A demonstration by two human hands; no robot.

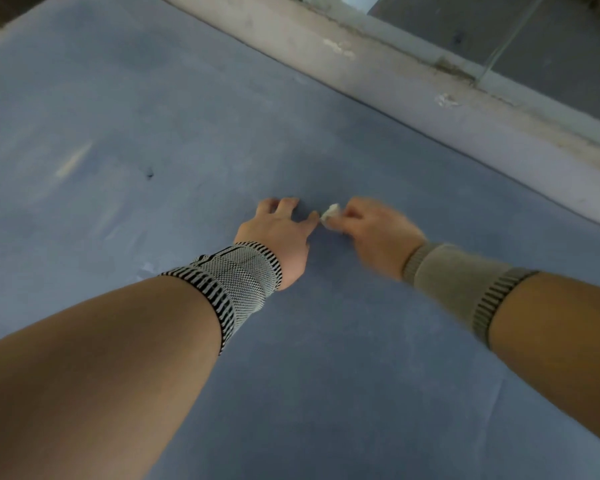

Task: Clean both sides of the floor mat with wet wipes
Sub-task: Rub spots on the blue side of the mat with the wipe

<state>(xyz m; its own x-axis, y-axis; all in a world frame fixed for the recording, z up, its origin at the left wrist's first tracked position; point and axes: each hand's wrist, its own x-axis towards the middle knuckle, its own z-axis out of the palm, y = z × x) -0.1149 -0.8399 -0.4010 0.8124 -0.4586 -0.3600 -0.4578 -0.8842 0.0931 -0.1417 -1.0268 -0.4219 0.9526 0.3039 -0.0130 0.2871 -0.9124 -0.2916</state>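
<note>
The right hand [374,226] pinches a small crumpled white wipe [330,212] between curled fingers and thumb, down on the blue mat [326,341]. Just beside the wipe, the left hand [279,230] rests on the mat with fingers bent and spread, holding nothing; its thumb tip nearly meets the wipe. Each wrist wears a knitted band, patterned on the left [232,275], plain grey on the right [465,282]. Beyond the mat's far edge runs a pale concrete ledge [395,67].
</note>
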